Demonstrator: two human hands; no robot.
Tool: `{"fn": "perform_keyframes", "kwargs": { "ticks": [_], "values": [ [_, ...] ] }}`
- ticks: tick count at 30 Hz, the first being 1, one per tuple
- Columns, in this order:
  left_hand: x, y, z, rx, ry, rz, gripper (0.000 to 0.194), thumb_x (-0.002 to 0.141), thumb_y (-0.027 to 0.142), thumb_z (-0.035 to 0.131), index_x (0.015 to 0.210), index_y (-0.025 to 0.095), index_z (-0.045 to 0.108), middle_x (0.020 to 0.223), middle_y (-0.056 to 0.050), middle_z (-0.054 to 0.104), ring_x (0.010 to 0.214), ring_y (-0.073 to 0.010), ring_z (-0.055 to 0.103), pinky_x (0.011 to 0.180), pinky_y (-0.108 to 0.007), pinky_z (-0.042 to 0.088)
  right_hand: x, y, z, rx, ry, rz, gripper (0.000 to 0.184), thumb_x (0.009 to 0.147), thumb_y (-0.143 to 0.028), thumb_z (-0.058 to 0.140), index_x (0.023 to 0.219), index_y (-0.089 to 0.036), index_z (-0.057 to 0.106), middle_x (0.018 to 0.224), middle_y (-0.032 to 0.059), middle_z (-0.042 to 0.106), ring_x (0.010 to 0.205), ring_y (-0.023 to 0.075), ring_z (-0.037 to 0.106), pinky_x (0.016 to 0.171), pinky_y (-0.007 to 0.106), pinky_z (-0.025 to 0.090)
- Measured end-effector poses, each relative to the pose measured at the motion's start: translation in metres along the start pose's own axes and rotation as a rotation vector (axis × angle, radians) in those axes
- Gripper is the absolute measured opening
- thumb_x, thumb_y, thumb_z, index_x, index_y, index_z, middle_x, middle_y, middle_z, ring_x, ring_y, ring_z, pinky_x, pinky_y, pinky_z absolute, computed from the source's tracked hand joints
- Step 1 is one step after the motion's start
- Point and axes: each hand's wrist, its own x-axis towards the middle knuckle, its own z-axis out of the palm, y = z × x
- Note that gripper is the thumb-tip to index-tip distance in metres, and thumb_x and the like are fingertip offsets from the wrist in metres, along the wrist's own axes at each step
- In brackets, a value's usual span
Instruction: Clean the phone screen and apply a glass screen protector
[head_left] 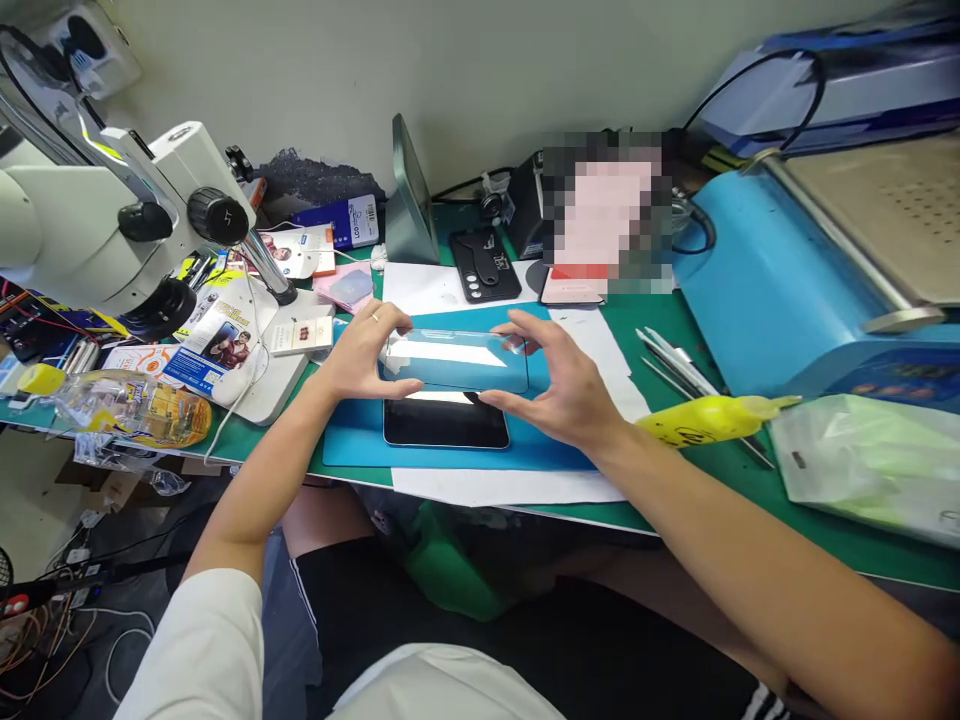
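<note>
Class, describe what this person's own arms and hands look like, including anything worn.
The left hand wears a thin ring; no ring shows on the right hand. Neither hand is gloved, and no watch or bracelet shows. A plain white sleeve ends near the left elbow; no sleeve shows on the right arm.

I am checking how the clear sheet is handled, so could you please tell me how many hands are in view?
2: the left hand at the left end of the clear sheet, and the right hand at its right end. No others show.
</note>
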Motion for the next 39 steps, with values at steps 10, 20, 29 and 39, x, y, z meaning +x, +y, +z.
{"fn": "perform_keyframes", "kwargs": {
  "ticks": [10,20,29,39],
  "values": [
    [-0.053,0.057,-0.014,0.118,-0.043,-0.159,0.066,0.083,0.072,0.072,0.123,0.021,0.059,0.118,-0.013,0.067,0.108,-0.0325,0.062,0.094,-0.048,0.051,-0.012,-0.023,-0.011,-0.111,-0.276,-0.065,0.078,0.093,-0.055,0.069,0.159,-0.03,0.037,0.131,0.013,0.068,0.118,0.034,0.066,0.097,0.054,0.057],
    [-0.071,0.054,0.013,0.016,-0.03,-0.19,0.076,0.08,0.085,0.063,0.126,0.025,0.063,0.116,-0.013,0.07,0.103,-0.0342,0.065,0.09,-0.052,0.052,-0.027,-0.026,-0.012,-0.041,-0.229,-0.002,0.074,0.092,-0.054,0.069,0.157,-0.035,0.04,0.125,0.0111,0.069,0.108,0.0339,0.068,0.084,0.049,0.061],
    [-0.07,0.058,0.011,-0.169,-0.014,-0.115,0.082,0.089,0.091,0.028,0.118,0.023,0.062,0.105,-0.011,0.07,0.093,-0.0296,0.064,0.085,-0.048,0.049,-0.02,-0.03,-0.015,0.298,-0.174,0.174,0.054,0.096,-0.068,0.052,0.128,-0.027,0.067,0.081,0.0041,0.06,0.067,0.02,0.055,0.059,0.035,0.048],
    [-0.072,0.052,0.019,0.341,0.331,0.213,0.106,0.083,0.066,0.077,0.164,0.032,0.018,0.115,-0.013,0.067,0.097,-0.03,0.07,0.081,-0.043,0.059,0.0,-0.024,-0.029,0.914,-0.47,0.707,0.06,0.094,-0.07,0.047,0.109,-0.016,0.069,0.058,-0.0012,0.055,0.042,0.0098,0.029,0.041,0.028,0.019]
  ]
}}
